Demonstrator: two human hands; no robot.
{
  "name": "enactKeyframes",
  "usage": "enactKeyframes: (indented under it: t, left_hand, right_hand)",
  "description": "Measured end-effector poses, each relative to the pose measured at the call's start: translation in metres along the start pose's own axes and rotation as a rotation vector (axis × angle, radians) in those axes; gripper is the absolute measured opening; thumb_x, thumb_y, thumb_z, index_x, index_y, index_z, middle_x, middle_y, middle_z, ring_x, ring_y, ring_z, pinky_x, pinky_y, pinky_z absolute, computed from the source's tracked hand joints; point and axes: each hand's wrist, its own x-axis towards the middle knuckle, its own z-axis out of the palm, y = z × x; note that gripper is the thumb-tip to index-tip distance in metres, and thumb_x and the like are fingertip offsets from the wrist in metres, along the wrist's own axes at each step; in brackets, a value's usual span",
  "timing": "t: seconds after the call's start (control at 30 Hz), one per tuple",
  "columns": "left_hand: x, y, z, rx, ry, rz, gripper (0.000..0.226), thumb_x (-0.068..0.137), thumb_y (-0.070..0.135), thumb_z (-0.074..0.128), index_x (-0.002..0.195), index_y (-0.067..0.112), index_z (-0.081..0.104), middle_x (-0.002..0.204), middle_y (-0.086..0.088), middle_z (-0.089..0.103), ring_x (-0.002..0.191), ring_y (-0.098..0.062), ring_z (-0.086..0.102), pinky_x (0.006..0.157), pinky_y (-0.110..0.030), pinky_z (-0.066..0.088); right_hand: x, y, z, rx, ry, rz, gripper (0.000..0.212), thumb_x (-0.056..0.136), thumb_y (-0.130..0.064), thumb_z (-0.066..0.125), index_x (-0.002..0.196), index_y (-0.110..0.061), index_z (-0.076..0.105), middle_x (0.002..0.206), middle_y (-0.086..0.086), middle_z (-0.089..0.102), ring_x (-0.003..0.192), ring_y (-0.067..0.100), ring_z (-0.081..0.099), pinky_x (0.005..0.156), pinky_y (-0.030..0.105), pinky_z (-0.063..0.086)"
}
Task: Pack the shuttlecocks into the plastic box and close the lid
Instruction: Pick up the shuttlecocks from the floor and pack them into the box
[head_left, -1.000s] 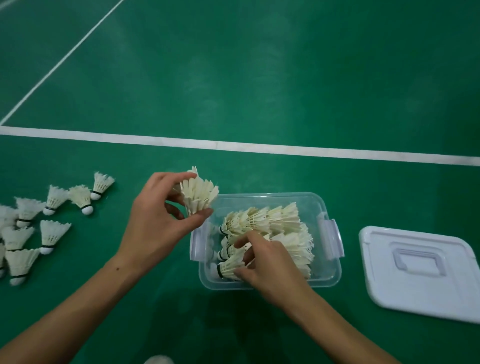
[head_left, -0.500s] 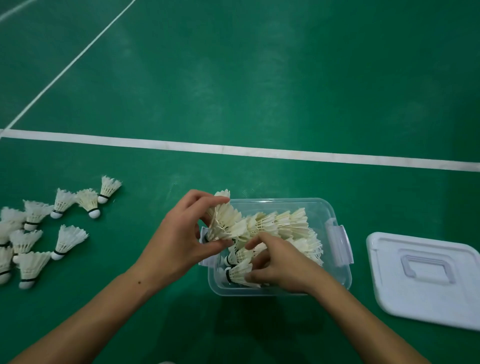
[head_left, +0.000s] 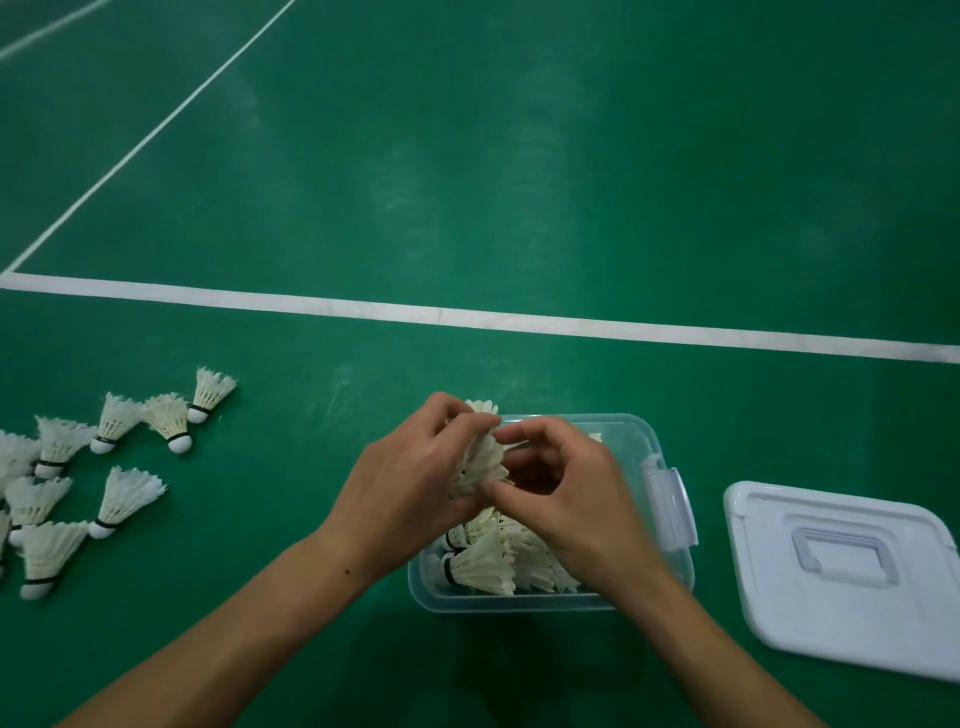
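A clear plastic box (head_left: 670, 499) stands on the green floor, with several white shuttlecocks (head_left: 488, 564) lying on their sides inside it. Over the box's left end my left hand (head_left: 410, 483) grips one white shuttlecock (head_left: 480, 457). My right hand (head_left: 571, 493) is right beside it with its fingers curled, and its fingertips touch that shuttlecock's feathers. The hands hide much of the box's inside. The white lid (head_left: 841, 571) with its handle lies flat on the floor to the right of the box.
Several loose shuttlecocks (head_left: 124, 499) lie scattered on the floor at the left. A white court line (head_left: 519, 319) runs across beyond the box, and another line slants off at the upper left.
My left hand has carried its shuttlecock rightward over the box. My right hand has lifted off the packed shuttlecocks and come up to meet it.
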Motion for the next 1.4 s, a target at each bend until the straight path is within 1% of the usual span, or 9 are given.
enactKeyframes:
  t: [0.23, 0.33, 0.47, 0.57, 0.77, 0.9, 1.1, 1.23, 1.4]
  left_hand:
    - [-0.004, -0.011, -0.004, -0.115, -0.002, -0.089, 0.084, 0.076, 0.073, 0.071, 0.144, 0.027, 0.056, 0.125, 0.014, 0.050, 0.084, 0.000, 0.057, 0.069, -0.024, 0.056]
    - [-0.011, -0.018, -0.009, -0.147, 0.057, -0.136, 0.060, 0.086, 0.060, 0.069, 0.136, 0.027, 0.062, 0.117, 0.016, 0.052, 0.083, 0.000, 0.059, 0.066, -0.027, 0.057]
    - [-0.021, -0.020, -0.010, -0.133, 0.138, -0.146, 0.024, 0.096, 0.035, 0.068, 0.119, 0.028, 0.071, 0.109, 0.017, 0.057, 0.077, -0.002, 0.062, 0.060, -0.033, 0.056]
    - [-0.026, -0.022, -0.007, -0.123, 0.172, -0.136, 0.016, 0.099, 0.027, 0.066, 0.112, 0.029, 0.075, 0.105, 0.017, 0.061, 0.073, -0.006, 0.062, 0.057, -0.036, 0.054]
    - [-0.028, -0.022, -0.004, -0.140, 0.183, -0.118, 0.019, 0.103, 0.030, 0.064, 0.118, 0.037, 0.074, 0.101, 0.018, 0.063, 0.066, -0.010, 0.059, 0.055, -0.036, 0.053]
    - [-0.027, -0.017, -0.004, -0.183, 0.171, -0.194, 0.044, 0.093, 0.028, 0.074, 0.135, 0.035, 0.062, 0.097, 0.020, 0.068, 0.072, -0.004, 0.063, 0.062, -0.027, 0.056]
    - [-0.025, -0.016, -0.002, -0.180, 0.134, -0.099, 0.015, 0.092, 0.044, 0.068, 0.098, 0.031, 0.073, 0.092, 0.023, 0.068, 0.085, -0.009, 0.059, 0.066, -0.039, 0.053]
    - [-0.021, -0.011, -0.001, -0.188, 0.097, -0.063, 0.010, 0.091, 0.040, 0.073, 0.094, 0.031, 0.077, 0.110, 0.016, 0.062, 0.100, -0.016, 0.056, 0.077, -0.041, 0.051]
    - [-0.009, -0.004, -0.006, -0.303, -0.020, -0.050, 0.003, 0.092, 0.034, 0.073, 0.094, 0.034, 0.071, 0.143, 0.014, 0.047, 0.125, -0.008, 0.059, 0.094, -0.043, 0.055]
  right_hand:
    - [-0.013, 0.026, -0.029, -0.122, 0.104, 0.054, 0.048, 0.084, -0.017, 0.086, 0.127, -0.027, 0.067, 0.091, -0.012, 0.074, 0.086, 0.008, 0.074, 0.082, 0.025, 0.062]
    - [-0.026, 0.039, -0.049, -0.230, 0.127, 0.100, 0.053, 0.083, -0.019, 0.087, 0.129, -0.034, 0.065, 0.095, -0.021, 0.070, 0.087, 0.003, 0.071, 0.081, 0.018, 0.059]
    - [-0.042, 0.053, -0.051, -0.291, 0.040, 0.138, 0.054, 0.084, -0.017, 0.086, 0.130, -0.036, 0.064, 0.090, -0.012, 0.069, 0.081, 0.007, 0.070, 0.079, 0.026, 0.061]
    - [-0.045, 0.061, -0.041, -0.347, -0.021, 0.135, 0.056, 0.086, -0.018, 0.084, 0.133, -0.036, 0.061, 0.089, -0.009, 0.067, 0.082, 0.007, 0.068, 0.080, 0.029, 0.061]
    - [-0.040, 0.067, -0.015, -0.398, -0.114, 0.148, 0.057, 0.086, -0.021, 0.084, 0.136, -0.033, 0.059, 0.094, -0.013, 0.066, 0.086, 0.003, 0.068, 0.080, 0.024, 0.060]
    - [-0.026, 0.067, -0.008, -0.379, -0.195, 0.209, 0.062, 0.080, -0.022, 0.091, 0.133, -0.031, 0.059, 0.091, -0.011, 0.070, 0.084, 0.003, 0.070, 0.081, 0.026, 0.061]
    - [-0.008, 0.070, -0.013, -0.280, -0.341, 0.348, 0.062, 0.073, -0.021, 0.096, 0.124, -0.026, 0.062, 0.078, -0.007, 0.068, 0.071, 0.000, 0.066, 0.081, 0.028, 0.061]
    - [-0.008, 0.065, -0.028, -0.133, -0.405, 0.367, 0.066, 0.071, -0.030, 0.096, 0.127, -0.032, 0.061, 0.099, -0.002, 0.077, 0.093, 0.013, 0.076, 0.091, 0.044, 0.063]
    - [-0.009, 0.035, -0.052, -0.200, -0.138, 0.115, 0.046, 0.082, -0.018, 0.090, 0.122, -0.025, 0.068, 0.104, -0.009, 0.077, 0.099, 0.004, 0.074, 0.093, 0.032, 0.062]
